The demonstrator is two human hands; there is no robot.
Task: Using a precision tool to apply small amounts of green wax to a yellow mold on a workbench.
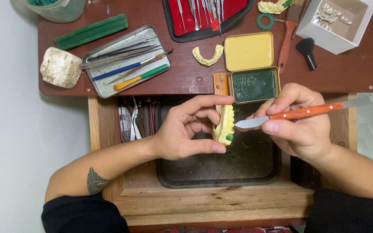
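Your left hand (182, 129) has its fingers curled around a yellow dental cast (225, 125), thumb under it and forefinger over the top, so the cast stands upright between them above the dark tray (221, 172) in the open drawer. A small green spot sits on the cast's near end. Your right hand (298, 123) is closed on a wax knife (298, 113) with an orange handle, gripped between thumb and the first fingers; its flat metal blade points left, with the tip just beside the cast, almost touching it.

On the far side, on the brown tabletop (346, 69), an open yellow tin (251, 69) lies just beyond your hands, its lower half filled with green wax. A second yellow cast (208, 56) lies left of the tin. Farther left is a metal tray (109, 84) holding slim instruments, then a whitish plaster lump (60, 67) and a green wax bar (91, 31). At the far right stand a white box (359, 30) of small metal parts and a black brush (307, 51).
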